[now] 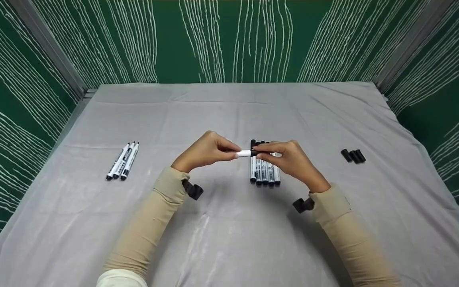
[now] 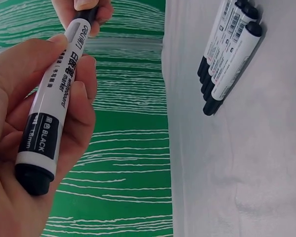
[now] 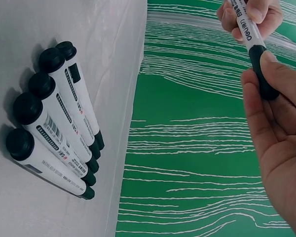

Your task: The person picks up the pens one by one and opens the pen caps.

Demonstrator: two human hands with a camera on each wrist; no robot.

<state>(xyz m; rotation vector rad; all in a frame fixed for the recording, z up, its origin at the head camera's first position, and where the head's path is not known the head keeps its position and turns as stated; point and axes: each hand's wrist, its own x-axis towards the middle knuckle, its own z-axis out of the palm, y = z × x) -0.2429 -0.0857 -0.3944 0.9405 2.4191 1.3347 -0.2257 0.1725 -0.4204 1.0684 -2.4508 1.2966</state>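
Observation:
Above the middle of the table, my left hand (image 1: 208, 149) grips the white barrel of a black whiteboard marker (image 2: 66, 81), which lies level in the head view. From the other side, the thumb and fingers of my right hand (image 1: 291, 157) pinch its black cap (image 3: 260, 71). The cap sits on the marker's end; whether it is fully seated I cannot tell. Below and behind the right hand lies a row of several capped markers (image 3: 64, 118), side by side and partly hidden by that hand in the head view.
Three markers without caps (image 1: 122, 161) lie together on the left side of the grey cloth (image 1: 221, 239). Three loose black caps (image 1: 353, 156) rest on the right. Green walls with white lines (image 1: 249, 40) border the table at the back and sides.

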